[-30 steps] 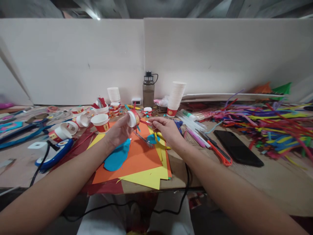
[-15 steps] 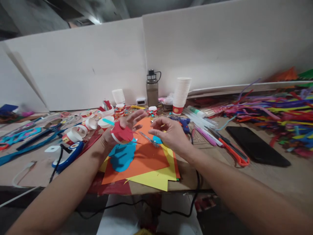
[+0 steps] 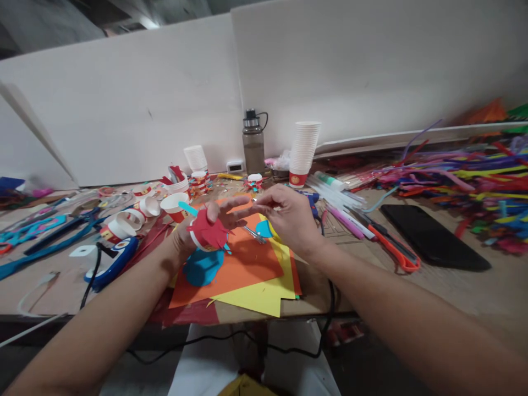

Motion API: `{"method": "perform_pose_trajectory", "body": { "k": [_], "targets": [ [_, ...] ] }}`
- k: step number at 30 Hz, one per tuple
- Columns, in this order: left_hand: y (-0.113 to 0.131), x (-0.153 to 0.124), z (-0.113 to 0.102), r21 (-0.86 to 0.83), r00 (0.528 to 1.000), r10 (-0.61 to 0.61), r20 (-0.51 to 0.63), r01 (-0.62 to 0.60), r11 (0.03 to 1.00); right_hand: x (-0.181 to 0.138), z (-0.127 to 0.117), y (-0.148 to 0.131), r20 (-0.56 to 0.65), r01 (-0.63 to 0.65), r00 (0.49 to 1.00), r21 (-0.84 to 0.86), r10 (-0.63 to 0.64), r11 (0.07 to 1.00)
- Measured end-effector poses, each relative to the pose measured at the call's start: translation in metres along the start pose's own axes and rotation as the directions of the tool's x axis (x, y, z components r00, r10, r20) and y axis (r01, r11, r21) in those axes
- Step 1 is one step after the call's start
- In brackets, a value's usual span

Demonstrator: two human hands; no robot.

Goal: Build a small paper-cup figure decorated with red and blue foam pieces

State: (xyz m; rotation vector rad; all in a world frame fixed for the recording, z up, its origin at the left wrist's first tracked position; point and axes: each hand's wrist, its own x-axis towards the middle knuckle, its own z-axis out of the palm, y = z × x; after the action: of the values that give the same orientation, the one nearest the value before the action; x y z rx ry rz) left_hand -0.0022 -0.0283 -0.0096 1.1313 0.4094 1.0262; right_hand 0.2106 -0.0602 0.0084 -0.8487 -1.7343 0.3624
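My left hand (image 3: 218, 217) hovers over the coloured paper with its fingers stretched out to the right. A cut paper cup (image 3: 205, 235) with a jagged red paper cover sits at the thumb side of that hand, its red face turned to me. My right hand (image 3: 289, 219) is just to the right, its thumb and forefinger pinched together at the left hand's fingertips. What the pinch holds is too small to make out. Small scissors (image 3: 256, 235) lie on the orange sheet (image 3: 243, 264) below both hands, beside a blue paper cut-out (image 3: 201, 268).
Yellow paper (image 3: 256, 297) lies under the orange sheet. Cut cups (image 3: 144, 209) and a blue-white tool (image 3: 111, 257) with a black cable sit on the left. A bottle (image 3: 252, 144) and cup stack (image 3: 304, 151) stand at the back. A phone (image 3: 433, 237), orange knife (image 3: 391, 252) and pipe cleaners (image 3: 474, 176) lie right.
My left hand turned the cup from its open white end to its red cover and stretched its fingers out. My right hand rose from the scissors to the left fingertips. The view tilted.
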Motion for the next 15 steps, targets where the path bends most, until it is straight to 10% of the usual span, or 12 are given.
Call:
{"method": "perform_pose_trajectory", "body": {
  "k": [15],
  "targets": [
    [0.0033, 0.0017, -0.0060, -0.041, 0.993, 0.113, -0.036, -0.114, 0.993, 0.0098, -0.0049, 0.0033, -0.040, -0.318, 0.936, 0.333, 0.350, 0.888]
  ]
}}
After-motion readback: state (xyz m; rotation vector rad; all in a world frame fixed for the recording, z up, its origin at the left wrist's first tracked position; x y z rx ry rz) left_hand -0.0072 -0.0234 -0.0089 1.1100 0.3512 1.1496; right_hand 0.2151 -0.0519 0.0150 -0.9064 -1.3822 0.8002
